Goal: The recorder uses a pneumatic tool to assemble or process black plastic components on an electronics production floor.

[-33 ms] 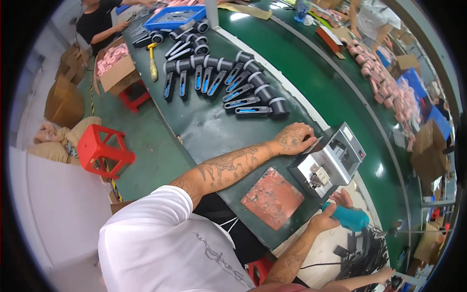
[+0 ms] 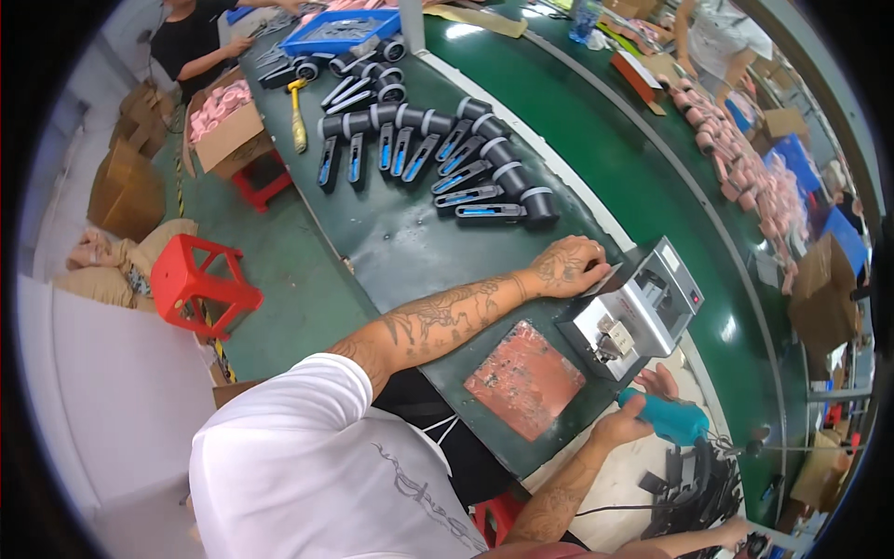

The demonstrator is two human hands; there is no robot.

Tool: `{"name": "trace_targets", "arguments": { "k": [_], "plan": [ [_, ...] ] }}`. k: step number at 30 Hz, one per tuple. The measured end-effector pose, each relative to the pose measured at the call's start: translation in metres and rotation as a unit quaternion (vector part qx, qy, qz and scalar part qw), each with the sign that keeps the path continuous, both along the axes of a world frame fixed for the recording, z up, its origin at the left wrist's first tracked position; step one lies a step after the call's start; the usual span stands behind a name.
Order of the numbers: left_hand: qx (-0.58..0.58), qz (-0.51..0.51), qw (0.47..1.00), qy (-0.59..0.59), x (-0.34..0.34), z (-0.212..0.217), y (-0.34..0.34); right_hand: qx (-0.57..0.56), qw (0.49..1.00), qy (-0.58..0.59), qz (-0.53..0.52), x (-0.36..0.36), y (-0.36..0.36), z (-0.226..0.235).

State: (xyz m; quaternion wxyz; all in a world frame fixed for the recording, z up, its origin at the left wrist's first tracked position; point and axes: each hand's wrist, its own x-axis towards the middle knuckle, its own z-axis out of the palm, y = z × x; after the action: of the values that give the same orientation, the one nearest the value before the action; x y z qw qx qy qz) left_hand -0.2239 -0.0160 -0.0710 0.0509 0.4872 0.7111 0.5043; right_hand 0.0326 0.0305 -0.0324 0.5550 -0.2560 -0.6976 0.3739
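Observation:
My left hand (image 2: 564, 267) reaches across the bench with fingers curled, beside a small silver machine with a see-through cover, probably a screw feeder (image 2: 643, 307). Whatever those fingers hold, if anything, is hidden. On the near side of that machine, my right hand (image 2: 626, 421) grips a teal electric screwdriver (image 2: 678, 421) between thumb and fingers. A coiled wire hangs at the screwdriver's far end. A worn reddish square pad (image 2: 524, 380) lies on the green bench between my forearms. Beyond my left hand, black handled units (image 2: 484, 210) with round heads stand in a curved row, blue strips showing in their handles.
A yellow-handled hammer (image 2: 297, 116) and a blue tray (image 2: 340, 33) lie farther up the bench. Black parts (image 2: 694, 484) are heaped at the lower right, near another person's arm (image 2: 698, 538). A green conveyor (image 2: 596, 130) curves past the bench. A red stool (image 2: 205, 284) stands left.

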Motion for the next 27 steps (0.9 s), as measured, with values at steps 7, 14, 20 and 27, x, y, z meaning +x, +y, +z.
{"name": "trace_targets", "arguments": {
  "k": [7, 14, 20, 27],
  "plan": [
    [-0.035, -0.020, 0.999, -0.029, 0.008, 0.000, 0.005, 0.023, 1.000, 0.019, -0.002, 0.018, 0.012, -0.003],
    [-0.011, 0.023, 1.000, -0.002, -0.009, -0.004, 0.001, 0.021, 0.994, -0.046, 0.102, 0.036, 0.082, -0.049],
    [0.013, 0.016, 1.000, 0.012, -0.010, -0.017, 0.009, -0.243, 0.969, 0.031, 0.019, 0.032, 0.139, -0.104],
    [0.079, 0.076, 0.994, 0.010, -0.025, -0.023, -0.005, -0.192, 0.981, 0.022, -0.029, 0.024, 0.092, -0.078]
  ]
}}
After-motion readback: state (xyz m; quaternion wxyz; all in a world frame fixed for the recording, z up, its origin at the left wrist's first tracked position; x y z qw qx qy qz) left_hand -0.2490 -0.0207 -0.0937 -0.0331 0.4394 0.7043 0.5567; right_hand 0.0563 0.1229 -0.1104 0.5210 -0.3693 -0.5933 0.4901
